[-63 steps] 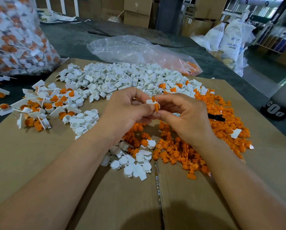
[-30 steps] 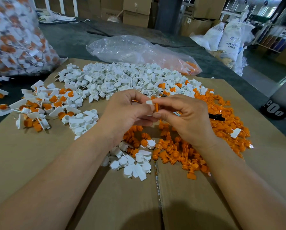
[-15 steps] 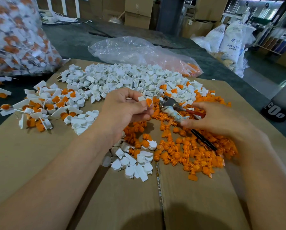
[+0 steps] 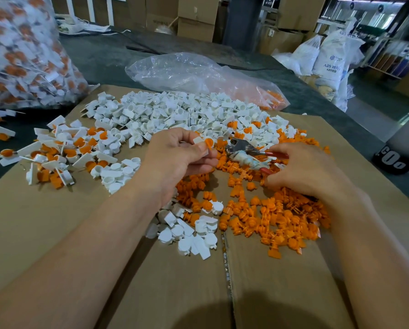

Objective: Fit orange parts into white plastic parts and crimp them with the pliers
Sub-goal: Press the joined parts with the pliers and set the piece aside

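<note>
We work on a factory or warehouse floor. Well beyond our fingers (image 4: 175, 136) stand stacked cardboard cartons (image 4: 196, 22) and white sacks (image 4: 334, 58) printed ABS resin; far to their left bulges a clear bag (image 4: 20, 55) of assembled pieces; around them, white parts (image 4: 175, 110) and orange parts (image 4: 281, 219) lie heaped on flattened cardboard (image 4: 56, 222).

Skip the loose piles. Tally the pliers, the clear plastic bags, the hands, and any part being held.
Red-handled metal pliers: 1
Clear plastic bags: 2 (one stuffed with assembled parts, one nearly empty)
Hands: 2 (left hand, right hand)
White plastic part with orange insert, pinched in the left hand: 1
Total: 6
</note>
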Tool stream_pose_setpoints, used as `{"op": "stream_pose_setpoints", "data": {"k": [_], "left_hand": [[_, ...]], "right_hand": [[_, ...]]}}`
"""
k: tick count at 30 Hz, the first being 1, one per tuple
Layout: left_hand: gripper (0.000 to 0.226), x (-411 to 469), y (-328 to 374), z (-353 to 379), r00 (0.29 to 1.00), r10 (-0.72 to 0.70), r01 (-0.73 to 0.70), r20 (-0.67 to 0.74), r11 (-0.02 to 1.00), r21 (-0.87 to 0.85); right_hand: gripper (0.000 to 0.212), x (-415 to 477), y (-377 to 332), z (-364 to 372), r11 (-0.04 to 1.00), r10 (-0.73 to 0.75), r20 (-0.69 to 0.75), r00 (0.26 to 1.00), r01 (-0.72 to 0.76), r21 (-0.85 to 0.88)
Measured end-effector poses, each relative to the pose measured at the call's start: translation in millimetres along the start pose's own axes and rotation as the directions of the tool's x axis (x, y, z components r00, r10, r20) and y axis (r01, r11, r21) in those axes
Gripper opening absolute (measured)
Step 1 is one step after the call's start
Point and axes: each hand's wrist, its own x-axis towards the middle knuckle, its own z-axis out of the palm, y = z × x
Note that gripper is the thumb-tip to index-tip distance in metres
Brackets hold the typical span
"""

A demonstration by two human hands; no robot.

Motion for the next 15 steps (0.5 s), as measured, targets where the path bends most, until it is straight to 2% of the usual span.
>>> {"op": "stream_pose_setpoints", "data": {"k": [5, 8, 11, 15], "left_hand": [[0.014, 2.2, -0.3, 0.1, 1.0, -0.02, 0.019, -0.014, 0.997, -0.07], [0.018, 2.7, 0.0, 0.9, 1.0, -0.021, 0.018, -0.023, 0.992, -0.126], [0.019, 2.7, -0.1, 2.1, 0.999, -0.013, 0.005, -0.034, 0.976, -0.219], [0.016, 2.9, -0.7, 3.4, 0.999, 0.0, -0.015, -0.051, 0.956, -0.293]], "right_hand": [[0.061, -3.8, -1.2, -3.8, 0.997, -0.044, -0.159, 0.986, 0.052, 0.048], [0.052, -5.0, -7.2, -0.6, 0.984, -0.107, -0.266, 0.958, 0.141, 0.111], [0.048, -3.8, -13.2, 2.5, 0.976, -0.093, -0.371, 0.924, 0.159, 0.151], [0.035, -6.0, -17.0, 2.9, 0.981, -0.151, -0.472, 0.869, 0.189, 0.034]]}}
